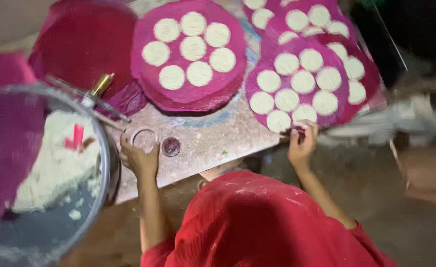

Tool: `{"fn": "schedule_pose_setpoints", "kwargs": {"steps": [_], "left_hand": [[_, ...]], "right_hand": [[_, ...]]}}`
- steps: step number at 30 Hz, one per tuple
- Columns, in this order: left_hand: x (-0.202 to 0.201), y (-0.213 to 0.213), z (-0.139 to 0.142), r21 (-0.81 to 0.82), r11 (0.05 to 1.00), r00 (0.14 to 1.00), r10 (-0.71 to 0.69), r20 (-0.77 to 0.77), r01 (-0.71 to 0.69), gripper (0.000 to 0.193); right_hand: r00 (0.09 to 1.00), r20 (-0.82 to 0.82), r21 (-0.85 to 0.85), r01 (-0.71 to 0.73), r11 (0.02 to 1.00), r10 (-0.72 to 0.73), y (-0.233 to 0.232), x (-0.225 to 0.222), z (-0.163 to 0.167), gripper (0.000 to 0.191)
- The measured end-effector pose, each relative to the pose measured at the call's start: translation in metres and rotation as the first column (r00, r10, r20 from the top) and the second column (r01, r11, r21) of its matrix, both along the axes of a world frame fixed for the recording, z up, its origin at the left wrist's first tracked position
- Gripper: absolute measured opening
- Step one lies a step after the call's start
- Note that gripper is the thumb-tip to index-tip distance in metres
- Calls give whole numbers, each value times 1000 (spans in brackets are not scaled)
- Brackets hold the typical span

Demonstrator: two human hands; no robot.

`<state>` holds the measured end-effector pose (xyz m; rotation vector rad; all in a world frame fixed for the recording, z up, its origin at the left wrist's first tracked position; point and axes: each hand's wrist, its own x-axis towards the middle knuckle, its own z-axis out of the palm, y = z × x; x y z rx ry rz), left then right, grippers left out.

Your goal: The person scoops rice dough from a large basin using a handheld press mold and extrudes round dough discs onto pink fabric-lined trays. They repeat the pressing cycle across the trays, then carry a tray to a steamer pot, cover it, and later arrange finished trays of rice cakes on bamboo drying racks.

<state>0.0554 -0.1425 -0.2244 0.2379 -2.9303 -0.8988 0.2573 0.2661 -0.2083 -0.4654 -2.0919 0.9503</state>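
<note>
The left hand (139, 157) curls around a round metal cutter ring (143, 138) on the board (213, 143), while the right hand (301, 143) pinches the pink cloth mat's (297, 86) edge, which wants a gentle, level pull so the dough discs (287, 99) stay put.

Bare board (213, 136) lies between the hands; pink discs (188, 54) and bowl (96, 163) crowd around.

A low, flour-dusted wooden board (213, 138) carries everything. At its middle lies a round pink mat (188, 94) bearing seven white dough discs. Right of that mat, more pink mats (297, 81) overlap, also covered in discs; left of it lies a bare one (84, 44). Below the middle mat sit a metal ring cutter (143, 138) and a small dark lid (171, 147).
</note>
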Motion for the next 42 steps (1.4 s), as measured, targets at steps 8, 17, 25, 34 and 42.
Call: {"fn": "schedule_pose_setpoints", "kwargs": {"steps": [8, 17, 25, 34, 42], "left_hand": [[62, 34, -25, 117, 912, 870, -328, -367, 393, 76], [194, 242, -25, 336, 612, 698, -624, -352, 716, 57], [259, 483, 18, 242, 610, 641, -607, -470, 754, 51], [246, 594, 48, 229, 590, 614, -612, -499, 774, 47], [188, 681, 67, 332, 710, 738, -387, -552, 621, 39]], "right_hand": [[988, 146, -203, 84, 976, -55, -85, 107, -21, 17], [988, 46, -369, 152, 917, -145, 52, 196, -81, 17], [992, 118, -273, 70, 960, -39, 302, 263, -38, 13], [984, 107, 118, -157, 981, 145, 497, 162, 144, 15], [975, 163, 646, 12, 763, -153, 710, -42, 272, 26]]}}
